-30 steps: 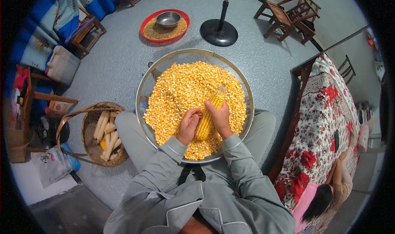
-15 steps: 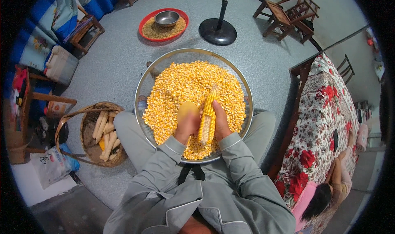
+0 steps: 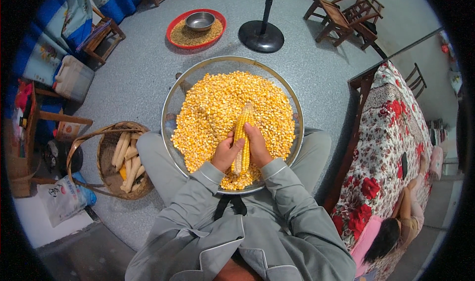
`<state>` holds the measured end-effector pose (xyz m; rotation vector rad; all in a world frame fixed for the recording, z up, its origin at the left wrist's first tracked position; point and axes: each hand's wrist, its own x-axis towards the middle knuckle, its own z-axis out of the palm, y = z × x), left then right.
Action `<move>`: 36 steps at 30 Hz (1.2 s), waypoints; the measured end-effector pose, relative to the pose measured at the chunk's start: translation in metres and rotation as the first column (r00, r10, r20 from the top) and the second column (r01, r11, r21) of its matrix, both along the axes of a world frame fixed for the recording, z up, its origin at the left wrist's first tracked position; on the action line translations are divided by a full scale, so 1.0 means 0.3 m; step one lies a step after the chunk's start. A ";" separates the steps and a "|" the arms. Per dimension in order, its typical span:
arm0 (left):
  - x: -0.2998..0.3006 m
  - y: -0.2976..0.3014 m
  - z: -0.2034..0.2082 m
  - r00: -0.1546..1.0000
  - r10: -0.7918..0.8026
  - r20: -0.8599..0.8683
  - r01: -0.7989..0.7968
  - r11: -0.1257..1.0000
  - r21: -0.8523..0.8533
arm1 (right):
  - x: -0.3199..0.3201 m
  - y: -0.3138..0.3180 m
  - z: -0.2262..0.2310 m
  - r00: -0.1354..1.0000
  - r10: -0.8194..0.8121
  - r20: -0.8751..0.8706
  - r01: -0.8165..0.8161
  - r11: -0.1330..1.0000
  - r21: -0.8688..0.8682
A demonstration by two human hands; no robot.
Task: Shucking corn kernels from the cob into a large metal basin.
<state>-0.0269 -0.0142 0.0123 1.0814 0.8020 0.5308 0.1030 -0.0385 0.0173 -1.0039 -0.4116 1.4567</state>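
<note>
A yellow ear of corn (image 3: pixel 244 118) stands tilted between my hands, its tip pointing away from me and part of its lower side bare of kernels. My right hand (image 3: pixel 258 145) is wrapped round its right side, thumb along the rows. On the other side, my left hand (image 3: pixel 226 153) has closed against the ear, the thumb pressing on its kernels. Both hands are above a heap of loose corn kernels (image 3: pixel 205 113) in a round wire-mesh sieve (image 3: pixel 232 58), which rests on my lap.
At my left stands a wicker basket (image 3: pixel 107 174) with several bare cobs (image 3: pixel 129 169). A red tray (image 3: pixel 170 39) of grain with a metal bowl (image 3: pixel 200 21) lies ahead, beside a black stand base (image 3: pixel 261 37). A person (image 3: pixel 403 231) lies on the flowered bed (image 3: pixel 368 167) at right.
My left hand, blurred before, is now sharp and pressed against the ear of corn. The ear has shifted slightly left and turned in my right hand.
</note>
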 end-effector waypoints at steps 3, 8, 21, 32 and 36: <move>-0.008 0.002 -0.021 1.000 0.006 0.014 -0.006 1.000 0.002 | 0.000 0.000 0.000 1.000 0.013 0.001 -0.013 1.000 -0.021; -0.008 0.001 -0.022 0.999 0.018 0.046 -0.016 0.999 -0.035 | 0.005 0.003 0.007 0.995 -0.003 -0.103 -0.003 0.998 -0.059; -0.004 0.007 -0.049 0.982 0.055 0.183 -0.009 0.970 -0.244 | 0.006 0.005 0.003 0.996 -0.012 -0.086 0.008 0.999 -0.043; -0.019 0.013 -0.053 0.989 -0.014 0.147 0.040 0.983 -0.179 | -0.005 -0.001 0.039 1.000 0.031 0.002 -0.031 1.000 0.003; -0.017 0.016 -0.034 0.988 0.020 0.151 0.012 0.978 -0.208 | -0.011 -0.002 0.058 1.000 0.011 -0.011 -0.011 1.000 -0.019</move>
